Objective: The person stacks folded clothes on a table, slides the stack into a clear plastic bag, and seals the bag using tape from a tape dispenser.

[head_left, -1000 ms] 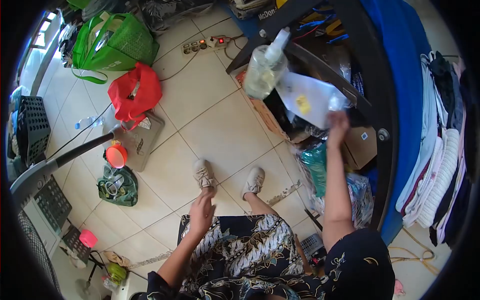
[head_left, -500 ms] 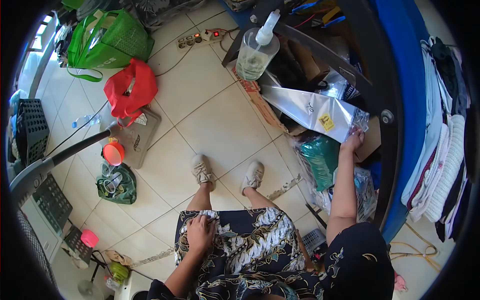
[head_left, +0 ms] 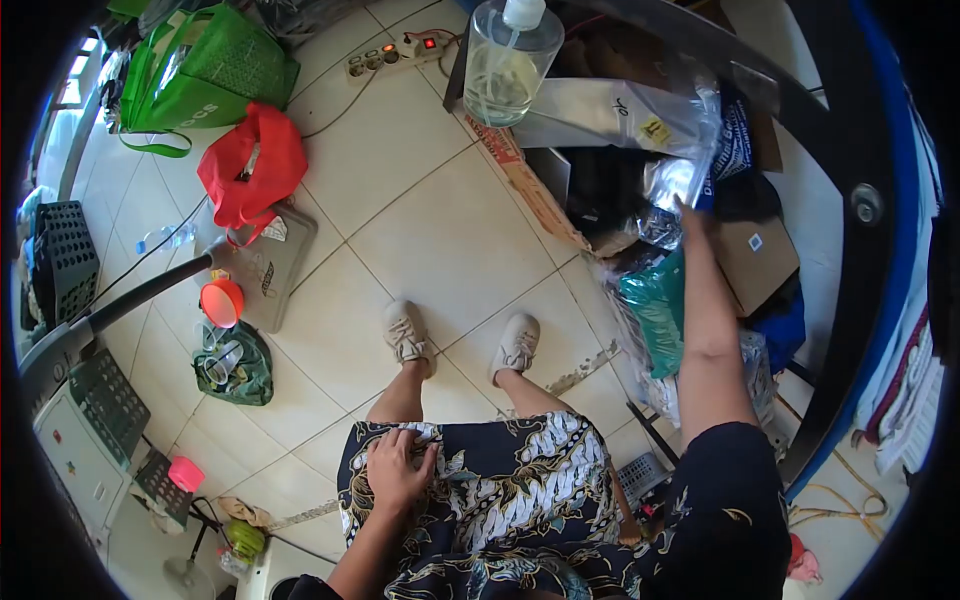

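Our left hand (head_left: 400,468) lies loose on our lap (head_left: 525,470); the right hand (head_left: 692,218) touches plastic (head_left: 671,180), grip too blurry to tell.

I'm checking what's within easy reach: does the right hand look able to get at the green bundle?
Probably yes: the right hand is by the shiny plastic just beyond the green bundle, and most of the bundle's upper side looks uncovered. Only the person's own forearm seems to overlap its edge.

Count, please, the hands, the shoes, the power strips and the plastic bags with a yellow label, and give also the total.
Hands (left hand, right hand): 2
Shoes: 2
Power strip: 1
Plastic bag with yellow label: 1
Total: 6
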A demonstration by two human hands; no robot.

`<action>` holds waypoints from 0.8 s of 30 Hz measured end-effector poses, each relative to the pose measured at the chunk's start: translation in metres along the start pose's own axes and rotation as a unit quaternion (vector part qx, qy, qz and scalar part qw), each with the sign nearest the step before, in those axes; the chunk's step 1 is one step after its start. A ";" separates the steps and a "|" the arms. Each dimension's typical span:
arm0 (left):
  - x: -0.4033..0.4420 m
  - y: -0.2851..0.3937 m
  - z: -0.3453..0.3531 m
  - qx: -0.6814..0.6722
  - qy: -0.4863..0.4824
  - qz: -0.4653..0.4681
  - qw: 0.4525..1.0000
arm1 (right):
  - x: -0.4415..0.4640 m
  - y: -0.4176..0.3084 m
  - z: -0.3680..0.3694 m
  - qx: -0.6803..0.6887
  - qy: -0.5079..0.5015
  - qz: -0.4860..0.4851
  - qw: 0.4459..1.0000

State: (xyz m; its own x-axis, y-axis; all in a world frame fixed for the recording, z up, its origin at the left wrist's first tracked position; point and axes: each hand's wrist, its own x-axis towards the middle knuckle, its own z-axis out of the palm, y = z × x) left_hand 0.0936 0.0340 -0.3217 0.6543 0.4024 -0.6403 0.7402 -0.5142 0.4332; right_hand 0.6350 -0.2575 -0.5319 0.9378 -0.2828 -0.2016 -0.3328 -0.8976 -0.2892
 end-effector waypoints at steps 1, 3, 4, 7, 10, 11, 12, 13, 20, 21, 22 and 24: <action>0.002 0.000 0.001 0.002 -0.001 -0.005 1.000 | 0.011 0.027 0.018 -0.011 -0.020 -0.042 0.999; 0.004 -0.001 0.005 0.007 0.004 -0.005 1.000 | -0.020 0.011 0.008 -0.015 -0.048 -0.083 0.995; 0.003 0.000 0.006 0.009 0.006 -0.003 1.000 | -0.020 0.006 0.002 -0.014 -0.049 -0.082 0.995; 0.004 0.003 0.008 0.017 0.003 -0.007 1.000 | -0.020 -0.013 -0.033 0.116 0.124 -0.134 0.976; 0.006 0.002 0.011 0.012 0.008 -0.012 1.000 | 0.027 0.001 -0.098 0.212 0.260 -0.013 0.942; 0.008 0.003 0.012 0.012 0.009 -0.012 1.000 | 0.013 -0.020 -0.135 0.257 0.318 0.013 0.913; 0.010 0.003 0.013 0.008 0.010 -0.009 1.000 | -0.001 -0.035 -0.151 0.257 0.321 0.010 0.911; 0.012 0.004 0.014 0.008 0.007 -0.019 1.000 | -0.019 -0.052 -0.163 0.232 0.326 -0.052 0.915; 0.024 0.003 0.030 -0.025 -0.024 -0.046 0.998 | -0.079 -0.048 -0.130 -0.176 0.203 -0.509 0.818; 0.025 0.003 0.031 -0.039 -0.026 -0.054 0.997 | -0.109 -0.051 -0.116 -0.179 0.001 -0.497 0.849; 0.025 0.003 0.032 -0.038 -0.026 -0.051 0.998 | -0.126 -0.052 -0.104 -0.340 -0.153 -0.403 0.836; 0.025 0.002 0.033 -0.043 -0.022 -0.061 0.997 | -0.117 -0.012 -0.074 -0.392 -0.167 -0.390 0.816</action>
State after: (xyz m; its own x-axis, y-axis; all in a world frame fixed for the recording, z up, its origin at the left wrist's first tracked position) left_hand 0.1062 0.0182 -0.3579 0.5524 0.4235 -0.7180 0.8258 -0.3955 0.4021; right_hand 0.5365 -0.2390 -0.4353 0.7117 0.4682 -0.5237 0.6408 -0.7382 0.2109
